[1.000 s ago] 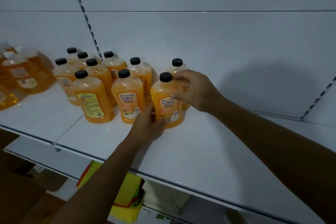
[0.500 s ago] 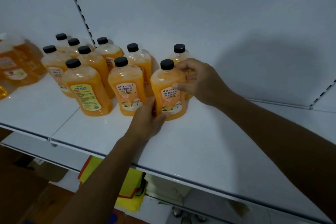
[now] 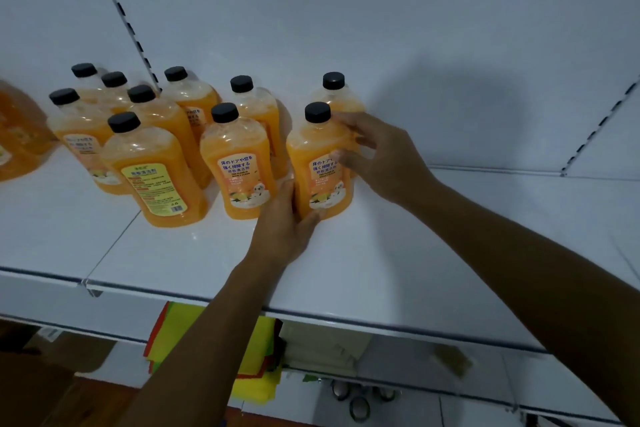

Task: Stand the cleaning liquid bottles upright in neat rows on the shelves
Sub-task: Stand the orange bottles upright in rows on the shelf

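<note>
Both hands grip one clear plastic black-capped bottle of orange liquid (image 3: 320, 166), upright on the white metal shelf (image 3: 398, 253): left hand (image 3: 285, 225) curled around its base, right hand (image 3: 377, 152) wrapping its upper right side. Just left of this bottle stands a matching front-row bottle (image 3: 239, 166), with more capped bottles (image 3: 152, 135) grouped further left and behind. Below the shelf, colourful folded cloths (image 3: 249, 350).

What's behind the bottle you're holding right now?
Another upright bottle stands behind the held bottle, black cap and shoulder showing. Its lower body and label are covered by the held bottle and the right hand. The left hand holds the base.
</note>
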